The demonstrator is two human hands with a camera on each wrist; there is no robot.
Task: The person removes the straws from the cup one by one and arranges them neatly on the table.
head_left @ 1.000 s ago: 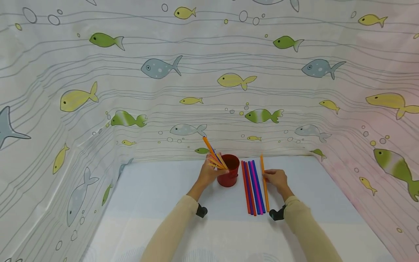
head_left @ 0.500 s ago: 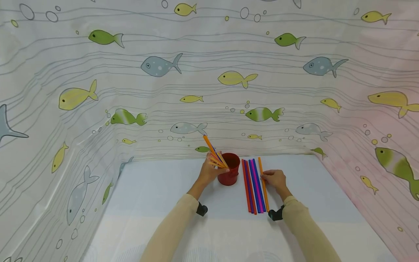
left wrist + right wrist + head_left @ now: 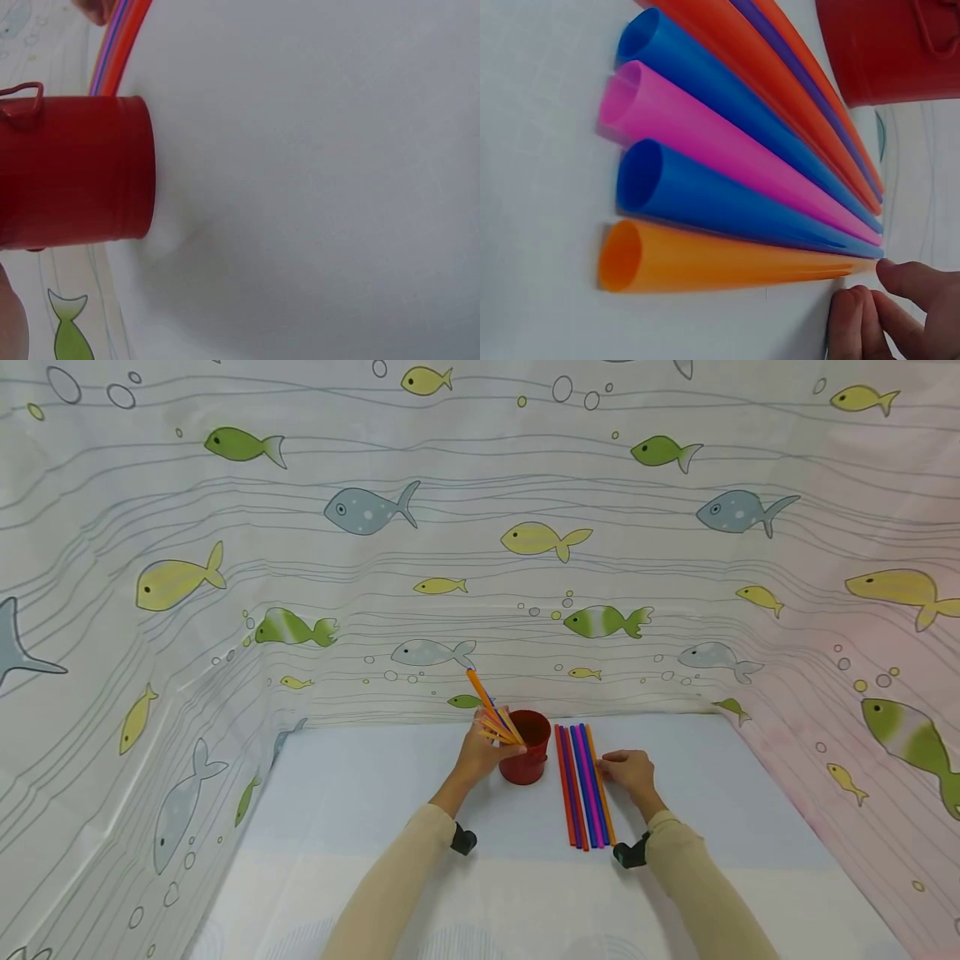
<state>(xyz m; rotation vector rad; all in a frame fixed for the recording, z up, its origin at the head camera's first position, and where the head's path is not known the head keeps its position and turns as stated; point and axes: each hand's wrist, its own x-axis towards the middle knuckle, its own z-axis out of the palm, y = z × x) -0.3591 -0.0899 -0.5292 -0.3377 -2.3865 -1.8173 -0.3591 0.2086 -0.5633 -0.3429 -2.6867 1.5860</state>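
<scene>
My left hand (image 3: 477, 758) grips a bundle of thin plastic straws (image 3: 482, 691), mostly orange and yellow, beside the rim of a red bucket (image 3: 523, 768). To the bucket's right, several coloured straws lie side by side: red, purple, blue, and a pink straw (image 3: 705, 131). An orange straw (image 3: 705, 259) forms the right end of this row, lying against a blue straw (image 3: 705, 191). My right hand (image 3: 632, 770) rests at that orange straw; its thumb touches or nearly touches it, and the fingertips sit on the table to its right.
The white table (image 3: 345, 802) meets a fish-patterned sheet (image 3: 360, 568) that rises at the back and both sides. In the left wrist view the bucket (image 3: 82, 169) stands close to the row's far side, its wire handle hanging down.
My right hand has slid the orange straw leftward, from a gap apart to lying beside the blue straw. The left hand and its bundle have stayed in place.
</scene>
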